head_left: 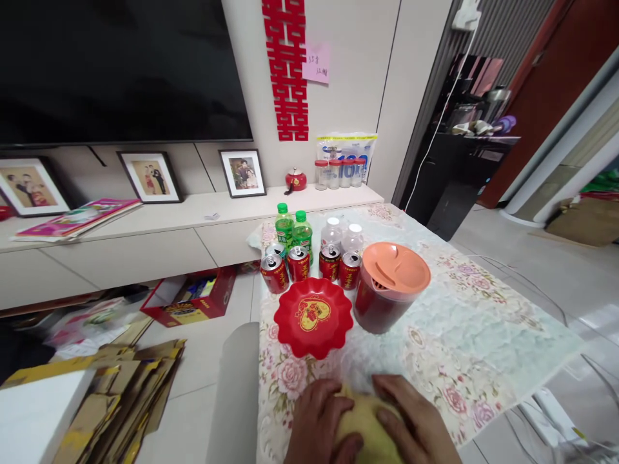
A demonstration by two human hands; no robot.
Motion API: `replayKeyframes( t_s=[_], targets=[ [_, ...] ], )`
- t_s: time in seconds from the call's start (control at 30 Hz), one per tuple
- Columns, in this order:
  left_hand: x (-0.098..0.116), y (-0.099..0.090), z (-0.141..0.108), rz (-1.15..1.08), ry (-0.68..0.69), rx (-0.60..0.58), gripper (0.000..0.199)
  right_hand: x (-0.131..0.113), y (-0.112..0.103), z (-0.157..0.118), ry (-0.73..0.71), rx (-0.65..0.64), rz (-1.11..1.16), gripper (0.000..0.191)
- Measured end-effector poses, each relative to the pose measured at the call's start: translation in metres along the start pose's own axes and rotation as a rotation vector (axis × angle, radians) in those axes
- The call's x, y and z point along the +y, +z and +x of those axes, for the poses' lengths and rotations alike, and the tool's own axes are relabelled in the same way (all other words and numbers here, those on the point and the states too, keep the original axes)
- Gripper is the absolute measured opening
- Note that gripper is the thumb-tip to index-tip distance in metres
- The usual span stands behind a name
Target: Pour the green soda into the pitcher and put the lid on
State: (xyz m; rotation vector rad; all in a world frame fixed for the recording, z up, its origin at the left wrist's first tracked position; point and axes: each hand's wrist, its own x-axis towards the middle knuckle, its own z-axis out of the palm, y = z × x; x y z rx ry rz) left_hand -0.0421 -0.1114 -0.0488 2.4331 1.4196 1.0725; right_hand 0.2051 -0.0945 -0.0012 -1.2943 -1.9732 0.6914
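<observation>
At the front of the flowered tablecloth, a large, rounded, pale-yellow thing [370,428] sits between my two hands, smooth and pomelo-like; its lower part is cut off by the frame. My left hand [322,422] curls its fingers over the near-left side. From the right, my right hand [416,419] presses against it with bent fingers. Just beyond the hands lies a red scalloped plate [313,319] with a gold heart print. Right of the plate stands a dark-red pitcher [382,308] with an orange lid [396,267].
Several red cans [275,276] stand behind the plate, with green-capped bottles [302,232] and white-capped bottles [353,238] behind them. The flowered tablecloth [454,322] spreads rightward. Flattened cardboard [130,399] and a red box [193,299] lie on the floor at left.
</observation>
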Motion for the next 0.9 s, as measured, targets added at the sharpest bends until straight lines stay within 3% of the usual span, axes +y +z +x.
replayKeyframes(
  t_s=[0.1,0.2,0.23,0.33,0.37,0.57,0.67,0.77,0.9],
  targets=[
    [0.000,-0.002,0.001,0.053,0.007,0.024,0.034,0.005,0.009,-0.002,0.001,-0.087,-0.028,0.030],
    [0.002,-0.019,0.017,0.053,0.111,0.040,0.047,0.006,0.005,-0.002,0.009,-0.066,-0.059,0.030],
    [0.005,-0.027,0.025,0.015,0.106,0.068,0.043,0.005,0.002,-0.001,0.007,-0.045,-0.064,0.029],
    [0.015,-0.049,0.048,-0.190,0.008,0.097,0.019,-0.002,-0.008,0.004,-0.041,0.019,-0.050,0.024],
    [0.018,-0.054,0.055,-0.253,-0.033,0.087,0.020,-0.004,-0.010,0.007,-0.064,0.035,-0.036,0.022],
    [0.024,-0.070,0.081,-0.448,-0.288,0.033,0.052,-0.022,0.006,0.028,-0.147,0.153,0.056,0.029],
    [0.026,-0.082,0.090,-0.641,-0.312,0.065,0.062,-0.036,0.009,0.040,-0.168,0.196,0.084,0.044],
    [0.031,-0.091,0.094,-0.992,-0.337,0.118,0.072,-0.054,0.000,0.046,-0.179,0.155,0.132,0.054],
    [0.039,-0.083,0.094,-1.382,-0.399,0.191,0.083,-0.072,-0.010,0.043,-0.156,0.121,0.239,0.067]
  ],
)
